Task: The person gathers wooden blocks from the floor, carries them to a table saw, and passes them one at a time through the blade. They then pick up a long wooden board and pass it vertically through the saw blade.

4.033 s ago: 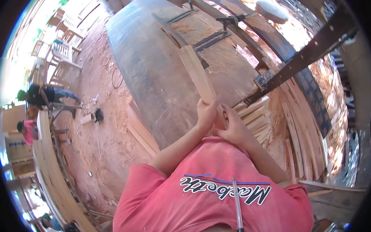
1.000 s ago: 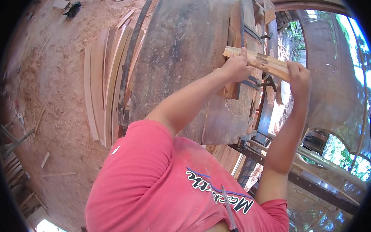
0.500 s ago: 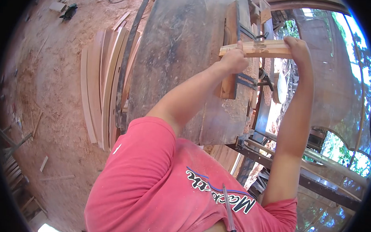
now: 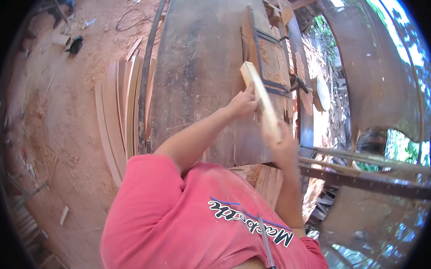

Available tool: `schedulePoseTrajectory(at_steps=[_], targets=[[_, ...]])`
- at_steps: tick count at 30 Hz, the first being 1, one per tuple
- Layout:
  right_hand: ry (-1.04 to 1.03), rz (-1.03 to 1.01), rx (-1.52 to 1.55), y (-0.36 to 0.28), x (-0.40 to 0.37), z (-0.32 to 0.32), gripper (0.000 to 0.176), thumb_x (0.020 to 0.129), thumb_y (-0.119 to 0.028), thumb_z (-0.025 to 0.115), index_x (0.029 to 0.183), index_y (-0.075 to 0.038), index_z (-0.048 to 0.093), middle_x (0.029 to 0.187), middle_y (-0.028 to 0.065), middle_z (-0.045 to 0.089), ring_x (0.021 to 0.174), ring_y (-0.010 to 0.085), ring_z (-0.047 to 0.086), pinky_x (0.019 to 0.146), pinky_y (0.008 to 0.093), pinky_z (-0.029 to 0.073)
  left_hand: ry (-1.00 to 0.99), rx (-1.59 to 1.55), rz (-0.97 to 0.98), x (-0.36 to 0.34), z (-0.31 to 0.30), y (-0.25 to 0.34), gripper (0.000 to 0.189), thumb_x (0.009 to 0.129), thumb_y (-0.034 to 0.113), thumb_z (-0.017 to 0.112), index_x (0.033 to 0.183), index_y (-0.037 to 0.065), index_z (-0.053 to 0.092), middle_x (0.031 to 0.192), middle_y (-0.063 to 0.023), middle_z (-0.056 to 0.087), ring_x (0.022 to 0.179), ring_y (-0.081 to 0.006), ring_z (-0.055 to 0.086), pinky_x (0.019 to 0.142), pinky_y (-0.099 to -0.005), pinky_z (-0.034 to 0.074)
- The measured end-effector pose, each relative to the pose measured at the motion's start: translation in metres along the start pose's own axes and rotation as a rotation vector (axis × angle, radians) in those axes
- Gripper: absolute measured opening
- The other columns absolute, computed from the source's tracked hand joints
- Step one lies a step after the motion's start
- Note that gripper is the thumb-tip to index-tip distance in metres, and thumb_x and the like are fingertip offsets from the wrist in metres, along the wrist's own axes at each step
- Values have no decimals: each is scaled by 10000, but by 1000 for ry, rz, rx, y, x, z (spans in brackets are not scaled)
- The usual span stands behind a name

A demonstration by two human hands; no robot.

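Sawdust-strewn earth floor (image 4: 59,129) is seen at the left, where thin, curved planks (image 4: 119,117) are stacked on edge against a worn, grey, scratched table (image 4: 194,77). A pale, squared wooden stick (image 4: 257,88) is held slanted above the table. Its middle is pinched by the closed fingers of the left hand (image 4: 242,104), and its lower end is wrapped by the blurred right hand (image 4: 285,147).

Floor (image 4: 59,129): red dirt, sawdust-strewn where I stood.
Bench (image 4: 199,63): worn wooden top lay before me.
Planks (image 4: 119,117): lay beside it.
Light: was strong daylight.
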State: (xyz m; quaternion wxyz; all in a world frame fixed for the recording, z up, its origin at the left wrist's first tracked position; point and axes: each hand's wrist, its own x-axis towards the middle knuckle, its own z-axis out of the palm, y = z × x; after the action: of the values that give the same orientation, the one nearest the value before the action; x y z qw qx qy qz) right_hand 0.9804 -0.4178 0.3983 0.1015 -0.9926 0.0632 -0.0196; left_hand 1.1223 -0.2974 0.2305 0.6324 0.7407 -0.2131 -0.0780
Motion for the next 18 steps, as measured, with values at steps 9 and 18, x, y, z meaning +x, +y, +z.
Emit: schedulePoseTrajectory(at_steps=[9,18], targets=[[107,73,320,42,-119,99,519,824,-204,684,1255,38,526,1026,272,660,986,384,659,829,427,526,-91,317,53,-91,30,-3,289,766,126,554,895,-101,676,1572,-237,256,1367,-426,399,1164,-493,279],[-162,185,1698,123,-127,-7,383,909,-144,630,1235,52,596,986,57,677,864,150,644,786,288,527,-324,385,770,-101,11,113,244,744,230,784,816,20,682,1101,-124,635,1024,-311,607,920,-448,487]])
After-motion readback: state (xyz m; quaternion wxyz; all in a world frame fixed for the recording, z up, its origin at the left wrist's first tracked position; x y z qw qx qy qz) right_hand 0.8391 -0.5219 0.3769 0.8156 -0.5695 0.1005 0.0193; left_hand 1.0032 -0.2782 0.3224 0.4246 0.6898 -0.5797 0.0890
